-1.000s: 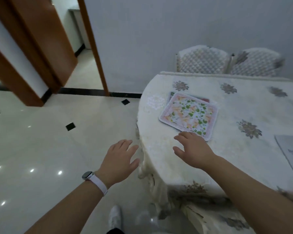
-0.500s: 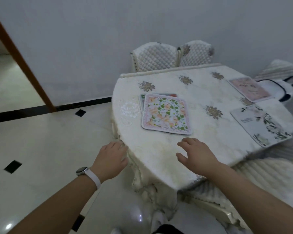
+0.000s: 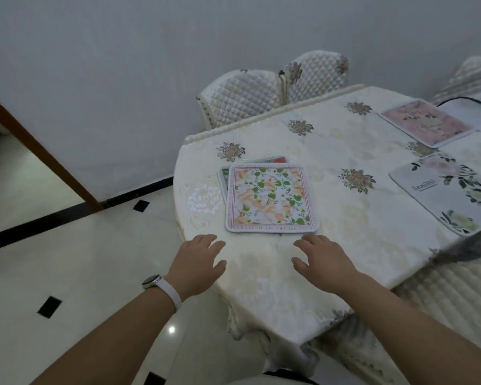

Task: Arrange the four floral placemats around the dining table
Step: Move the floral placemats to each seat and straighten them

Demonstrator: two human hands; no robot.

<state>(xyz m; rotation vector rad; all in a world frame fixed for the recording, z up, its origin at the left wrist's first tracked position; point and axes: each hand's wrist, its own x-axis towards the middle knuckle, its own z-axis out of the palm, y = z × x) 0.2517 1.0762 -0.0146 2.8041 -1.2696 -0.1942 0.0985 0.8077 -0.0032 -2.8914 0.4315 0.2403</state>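
A placemat with orange flowers and green leaves (image 3: 271, 198) lies on the dining table (image 3: 345, 218) near its rounded end. It covers most of another placemat (image 3: 223, 173), of which only the left and far edges show. A pink placemat (image 3: 426, 122) lies at the far right. A white placemat with green leaves (image 3: 450, 190) lies along the right edge. My left hand (image 3: 199, 263) hovers open just below the top mat's near left corner. My right hand (image 3: 324, 261) hovers open below its near right corner. Neither hand touches a mat.
Two quilted chairs (image 3: 272, 93) stand against the grey wall behind the table. Another chair with a white bag (image 3: 472, 104) is at the far right. A quilted seat (image 3: 442, 295) sits low on the right. Tiled floor (image 3: 67, 259) and a brown door frame (image 3: 39, 151) lie to the left.
My view has swung right and closer to the table's end. Both hands have moved forward over the table toward the stacked mats; the left hand has come in from beside the table.
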